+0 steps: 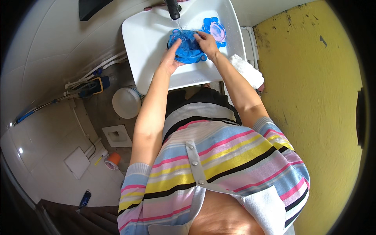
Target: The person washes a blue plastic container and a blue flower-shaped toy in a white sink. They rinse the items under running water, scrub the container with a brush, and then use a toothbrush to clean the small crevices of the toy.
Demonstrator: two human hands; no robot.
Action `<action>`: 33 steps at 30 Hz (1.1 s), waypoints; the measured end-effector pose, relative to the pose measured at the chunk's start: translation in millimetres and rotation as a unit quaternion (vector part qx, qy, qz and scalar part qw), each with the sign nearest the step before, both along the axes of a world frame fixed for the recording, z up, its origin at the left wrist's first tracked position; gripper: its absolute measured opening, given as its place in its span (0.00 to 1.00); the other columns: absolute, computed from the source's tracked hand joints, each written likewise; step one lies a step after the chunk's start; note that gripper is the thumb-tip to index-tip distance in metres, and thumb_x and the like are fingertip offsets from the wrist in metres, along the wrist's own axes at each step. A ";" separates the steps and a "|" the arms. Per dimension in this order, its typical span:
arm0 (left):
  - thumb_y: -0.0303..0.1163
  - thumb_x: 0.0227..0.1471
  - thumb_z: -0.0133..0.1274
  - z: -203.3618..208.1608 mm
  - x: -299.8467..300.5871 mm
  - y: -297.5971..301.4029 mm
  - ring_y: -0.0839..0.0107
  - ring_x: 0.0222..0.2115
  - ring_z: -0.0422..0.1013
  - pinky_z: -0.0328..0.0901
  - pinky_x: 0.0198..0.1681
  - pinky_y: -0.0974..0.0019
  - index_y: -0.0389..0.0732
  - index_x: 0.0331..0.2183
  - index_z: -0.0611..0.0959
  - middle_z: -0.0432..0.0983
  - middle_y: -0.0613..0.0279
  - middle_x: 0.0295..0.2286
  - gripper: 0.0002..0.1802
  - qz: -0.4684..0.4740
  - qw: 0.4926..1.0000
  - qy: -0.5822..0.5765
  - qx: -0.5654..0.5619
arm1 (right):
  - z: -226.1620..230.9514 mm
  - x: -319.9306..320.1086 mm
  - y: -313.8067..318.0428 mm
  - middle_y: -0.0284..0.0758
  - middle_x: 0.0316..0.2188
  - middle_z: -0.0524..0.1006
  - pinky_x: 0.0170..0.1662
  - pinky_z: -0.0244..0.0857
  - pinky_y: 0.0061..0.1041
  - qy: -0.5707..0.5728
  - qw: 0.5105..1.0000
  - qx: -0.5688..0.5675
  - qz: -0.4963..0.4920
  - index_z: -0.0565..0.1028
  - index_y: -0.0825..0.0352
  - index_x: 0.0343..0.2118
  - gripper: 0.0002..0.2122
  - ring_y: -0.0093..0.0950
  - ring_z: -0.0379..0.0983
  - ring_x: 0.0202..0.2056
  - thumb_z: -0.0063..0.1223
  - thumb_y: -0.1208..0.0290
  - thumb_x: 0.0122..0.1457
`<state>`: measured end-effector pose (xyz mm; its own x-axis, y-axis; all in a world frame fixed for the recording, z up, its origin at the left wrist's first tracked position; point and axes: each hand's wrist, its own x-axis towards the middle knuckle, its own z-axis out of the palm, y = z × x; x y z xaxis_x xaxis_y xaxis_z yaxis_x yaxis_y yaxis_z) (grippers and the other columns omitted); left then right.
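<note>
The left hand and right hand both grip a blue bowl-like piece under the running black tap, over a white sink — white bucket leftward, yellow wall right.

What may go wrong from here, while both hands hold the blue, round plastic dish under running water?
1. The wet blue, round plastic dish might slip from the left hand or right hand into the white, glossy sink.
2. Water from the black, cylindrical tap could splash off the dish and wet the white, bunched cloth near the sink's right edge.
</note>
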<state>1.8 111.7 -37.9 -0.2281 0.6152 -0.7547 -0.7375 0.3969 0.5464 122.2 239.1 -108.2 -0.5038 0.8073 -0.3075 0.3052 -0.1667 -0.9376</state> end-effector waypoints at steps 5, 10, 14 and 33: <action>0.31 0.51 0.56 1.7 16.7 3.7 0.61 0.39 0.74 0.71 0.39 0.51 0.40 0.50 0.68 0.73 0.55 0.43 0.25 0.084 0.985 0.142 -0.047 | 33.8 -4.9 -3.7 0.44 0.36 0.77 0.44 0.67 0.26 -0.052 0.994 0.082 0.057 0.72 0.74 0.47 0.24 0.32 0.74 0.37 0.62 0.66 0.49; 0.25 0.53 0.51 2.0 37.1 4.2 0.65 0.41 0.71 0.68 0.43 0.56 0.37 0.49 0.69 0.72 0.55 0.40 0.21 0.131 0.932 0.329 -0.078 | 56.9 -0.9 -17.1 0.41 0.26 0.75 0.41 0.68 0.34 -0.102 0.914 0.392 -0.014 0.75 0.66 0.37 0.21 0.43 0.73 0.32 0.68 0.64 0.39; 0.21 0.52 0.49 6.5 43.9 0.1 0.66 0.44 0.70 0.63 0.49 0.64 0.36 0.51 0.68 0.72 0.55 0.43 0.23 0.116 0.884 0.448 -0.057 | 81.7 -9.0 -26.5 0.40 0.29 0.78 0.42 0.66 0.35 -0.221 0.949 0.212 0.067 0.75 0.65 0.32 0.19 0.40 0.75 0.35 0.69 0.59 0.40; 0.18 0.48 0.47 17.9 39.7 -7.8 0.57 0.46 0.70 0.61 0.52 0.62 0.33 0.52 0.69 0.72 0.47 0.45 0.26 0.068 0.886 0.458 -0.018 | 30.8 -14.9 -16.3 0.46 0.22 0.77 0.30 0.70 0.40 -0.206 0.851 0.419 0.239 0.74 0.67 0.23 0.07 0.44 0.76 0.27 0.56 0.72 0.40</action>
<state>41.6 103.9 -20.0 -0.8246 0.5154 -0.2332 -0.0334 0.3672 0.9295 107.3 222.7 -77.4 -0.8254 0.5626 0.0456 0.4816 0.7440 -0.4632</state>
